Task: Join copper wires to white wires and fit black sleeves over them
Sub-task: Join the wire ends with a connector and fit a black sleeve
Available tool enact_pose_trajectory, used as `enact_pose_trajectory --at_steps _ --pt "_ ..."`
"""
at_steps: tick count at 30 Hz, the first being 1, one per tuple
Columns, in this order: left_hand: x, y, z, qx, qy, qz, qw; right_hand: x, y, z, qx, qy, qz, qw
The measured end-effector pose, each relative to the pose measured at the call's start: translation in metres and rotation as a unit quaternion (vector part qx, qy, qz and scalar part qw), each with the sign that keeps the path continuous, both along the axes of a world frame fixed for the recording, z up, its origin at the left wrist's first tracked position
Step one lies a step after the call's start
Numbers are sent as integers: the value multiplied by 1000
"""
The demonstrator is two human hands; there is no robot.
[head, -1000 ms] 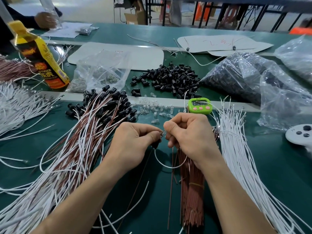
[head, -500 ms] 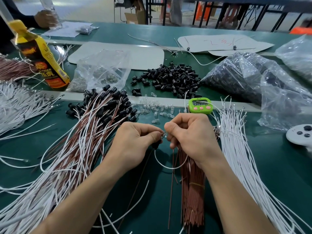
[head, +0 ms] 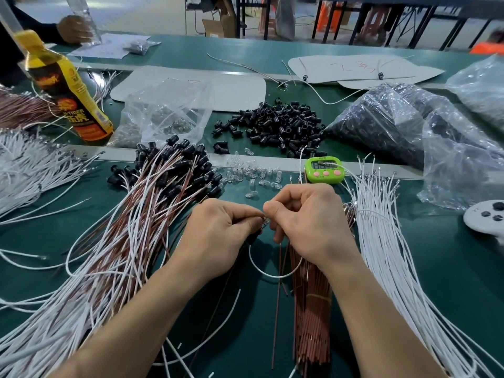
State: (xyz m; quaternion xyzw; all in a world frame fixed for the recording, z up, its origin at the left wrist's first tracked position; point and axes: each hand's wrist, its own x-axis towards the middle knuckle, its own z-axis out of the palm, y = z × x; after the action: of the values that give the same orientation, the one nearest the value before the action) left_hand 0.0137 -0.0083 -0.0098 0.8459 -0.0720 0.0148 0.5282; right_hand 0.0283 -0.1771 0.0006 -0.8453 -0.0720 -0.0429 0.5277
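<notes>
While your two hands meet over the dark green table, your left hand pinches a small black plastic sleeve. Your right hand has its fingers curled tight and pinches a thin white wire right beside it. That wire hangs in a loop under both hands. One thin copper-brown wire hangs straight down from them. A tied bunch of copper-brown wires lies under your right wrist. A pile of loose black sleeves sits behind the little green timer.
</notes>
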Motion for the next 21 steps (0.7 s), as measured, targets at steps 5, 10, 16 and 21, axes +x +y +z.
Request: enact_pose_trajectory --at_steps 5,10,16,21 --pt "-2 -1 0 26 -11 2 1000 -6 4 1 -51 -51 -26 997" --pt "-2 -1 0 51 -25 13 998 -7 11 1 -78 -91 -46 992" --pt "-4 -2 1 41 -33 38 998 -5 10 -3 -73 -82 -48 993" --pt "-2 -2 1 22 -24 34 999 0 5 -4 2 -36 -9 999"
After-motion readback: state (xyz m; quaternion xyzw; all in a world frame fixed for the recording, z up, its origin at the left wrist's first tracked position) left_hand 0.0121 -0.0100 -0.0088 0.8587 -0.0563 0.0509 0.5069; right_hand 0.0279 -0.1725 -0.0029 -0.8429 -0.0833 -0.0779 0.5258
